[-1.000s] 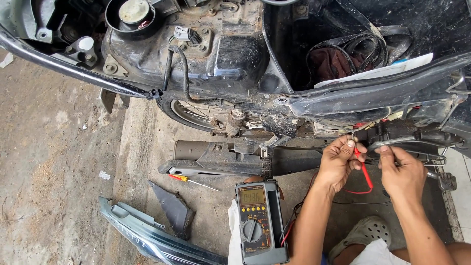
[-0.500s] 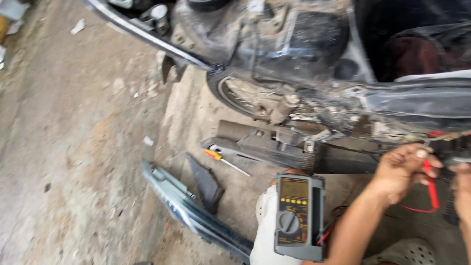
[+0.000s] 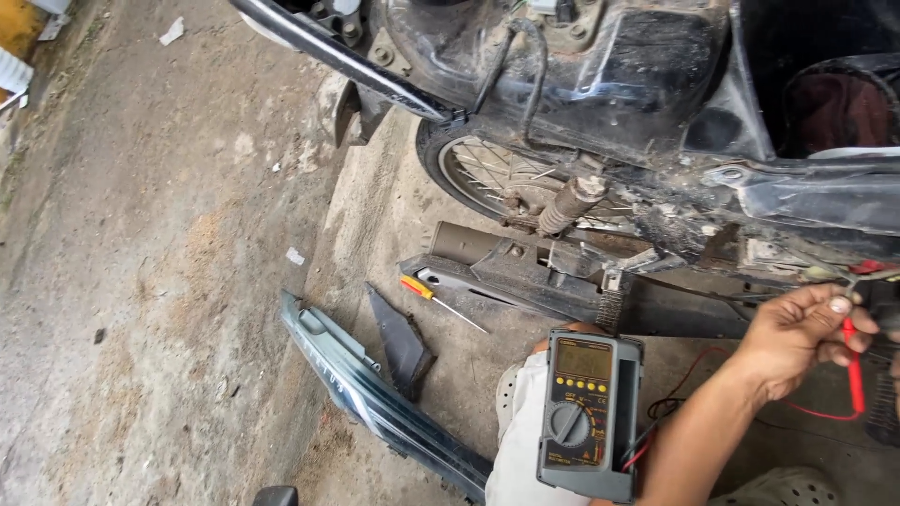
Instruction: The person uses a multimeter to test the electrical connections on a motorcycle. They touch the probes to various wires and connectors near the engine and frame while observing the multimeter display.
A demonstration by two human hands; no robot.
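A stripped motorcycle (image 3: pixel 656 112) fills the top of the view; a grey multimeter (image 3: pixel 589 414) rests on the person's knee, well left of the left hand (image 3: pixel 797 333); that hand pinches a red probe (image 3: pixel 853 370) near the frame wiring; the right hand is almost out of view.

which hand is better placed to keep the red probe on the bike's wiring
Left. The left hand already pinches the red probe up by the wires under the motorcycle frame. The right hand barely shows at the frame edge, so its grip cannot be judged.
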